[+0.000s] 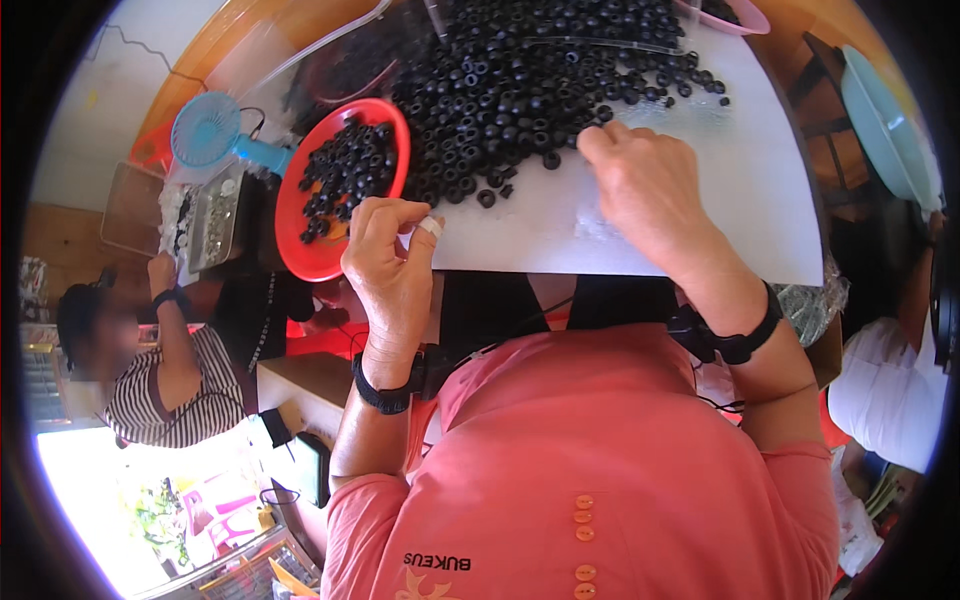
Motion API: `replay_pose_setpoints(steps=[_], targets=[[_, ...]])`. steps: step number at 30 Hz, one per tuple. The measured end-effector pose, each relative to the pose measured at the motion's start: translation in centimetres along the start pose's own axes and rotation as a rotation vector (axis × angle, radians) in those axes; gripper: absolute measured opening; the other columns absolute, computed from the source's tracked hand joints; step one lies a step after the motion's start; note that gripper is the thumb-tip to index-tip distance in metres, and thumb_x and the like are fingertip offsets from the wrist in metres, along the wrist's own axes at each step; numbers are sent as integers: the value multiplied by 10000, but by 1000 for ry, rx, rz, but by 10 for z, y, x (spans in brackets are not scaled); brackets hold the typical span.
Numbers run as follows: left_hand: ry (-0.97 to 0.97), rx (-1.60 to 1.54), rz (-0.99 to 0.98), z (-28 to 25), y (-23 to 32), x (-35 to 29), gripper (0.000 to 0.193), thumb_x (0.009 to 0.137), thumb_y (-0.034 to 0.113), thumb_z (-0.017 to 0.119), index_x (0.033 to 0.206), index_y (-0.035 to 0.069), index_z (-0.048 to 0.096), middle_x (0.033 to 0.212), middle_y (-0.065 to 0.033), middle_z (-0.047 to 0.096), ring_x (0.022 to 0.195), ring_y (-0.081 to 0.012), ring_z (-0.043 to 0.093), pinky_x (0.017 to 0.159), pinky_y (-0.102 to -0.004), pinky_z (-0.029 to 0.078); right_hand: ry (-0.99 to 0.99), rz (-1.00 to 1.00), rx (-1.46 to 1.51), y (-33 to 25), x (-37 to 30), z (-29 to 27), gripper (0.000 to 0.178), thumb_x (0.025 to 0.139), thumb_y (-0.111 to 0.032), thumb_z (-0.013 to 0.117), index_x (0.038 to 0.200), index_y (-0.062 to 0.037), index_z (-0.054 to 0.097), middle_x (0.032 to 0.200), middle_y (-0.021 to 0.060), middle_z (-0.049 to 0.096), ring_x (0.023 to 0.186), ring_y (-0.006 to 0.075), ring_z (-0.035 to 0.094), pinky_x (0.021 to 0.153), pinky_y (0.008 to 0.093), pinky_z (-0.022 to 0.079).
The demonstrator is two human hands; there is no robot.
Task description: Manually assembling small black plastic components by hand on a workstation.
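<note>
A big heap of small black rings [500, 95], like little rubber or plastic parts, spreads over the white tabletop [520, 240]. My left hand [388, 262] is at the near right rim of a red bowl [285, 235] that holds more of the rings. Its fingers are curled in toward the thumb, and white tape wraps one fingertip; whatever lies between them is too small to name. My right hand [655, 190] hovers at the heap's right near edge, fingers bent together. Its fingertips are partly hidden, so what they pinch cannot be made out.
A small blue fan [207, 130] stands left of the bowl, beside clear trays [215, 222] of small parts. Another person in a striped top [190, 385] works at the left. A pale blue basin [885, 125] is at the right. A pink bowl [745, 18] shows at the far edge.
</note>
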State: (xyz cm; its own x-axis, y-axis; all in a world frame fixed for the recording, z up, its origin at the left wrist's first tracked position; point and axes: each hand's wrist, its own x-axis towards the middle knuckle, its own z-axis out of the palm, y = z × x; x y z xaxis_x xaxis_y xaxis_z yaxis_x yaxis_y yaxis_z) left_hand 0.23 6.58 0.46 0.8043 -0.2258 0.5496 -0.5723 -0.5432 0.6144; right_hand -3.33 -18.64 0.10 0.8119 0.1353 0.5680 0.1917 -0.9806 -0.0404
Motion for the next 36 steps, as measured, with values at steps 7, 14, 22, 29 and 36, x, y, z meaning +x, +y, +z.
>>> replay_pose_setpoints(steps=[7, 14, 22, 29, 36], targets=[[-80, 185, 65, -1, -9, -18, 288, 724, 2, 720, 999, 8, 636, 989, -146, 580, 908, -333, 569, 753, -418, 487, -53, 5, -36, -5, 1, -1, 158, 683, -26, 672, 831, -47, 622, 789, 101, 643, 681, 255, 659, 543, 377, 503], [-2, 333, 90, 2, -4, -25, 365, 725, 2, 712, 1079, -2, 625, 1044, -154, 558, 951, -346, 553, 763, -437, 494, -90, -53, -106, 5, -2, -9, 136, 678, -34, 681, 804, -48, 633, 818, 102, 632, 704, 252, 658, 580, 358, 520], [-34, 289, 220, 18, 4, -19, 303, 729, -14, 702, 1029, 5, 664, 966, -139, 618, 912, -334, 584, 770, -410, 494, -165, -121, -114, 7, -1, -11, 150, 672, -6, 668, 816, -28, 632, 812, 104, 630, 712, 255, 655, 592, 361, 523], [-44, 208, 226, 45, 10, -1, 222, 733, 7, 703, 941, 12, 629, 857, -117, 570, 823, -324, 559, 694, -432, 475, -100, -89, -42, 4, -5, -10, 138, 728, -13, 649, 834, -31, 561, 793, 105, 600, 708, 273, 624, 594, 387, 502], [-115, 248, 268, 38, -4, 5, 169, 729, -6, 686, 883, 9, 620, 849, -118, 567, 813, -324, 558, 683, -429, 474, -118, -55, 83, 5, -8, -16, 184, 768, -27, 686, 867, -44, 533, 803, 101, 581, 727, 289, 602, 631, 403, 472]])
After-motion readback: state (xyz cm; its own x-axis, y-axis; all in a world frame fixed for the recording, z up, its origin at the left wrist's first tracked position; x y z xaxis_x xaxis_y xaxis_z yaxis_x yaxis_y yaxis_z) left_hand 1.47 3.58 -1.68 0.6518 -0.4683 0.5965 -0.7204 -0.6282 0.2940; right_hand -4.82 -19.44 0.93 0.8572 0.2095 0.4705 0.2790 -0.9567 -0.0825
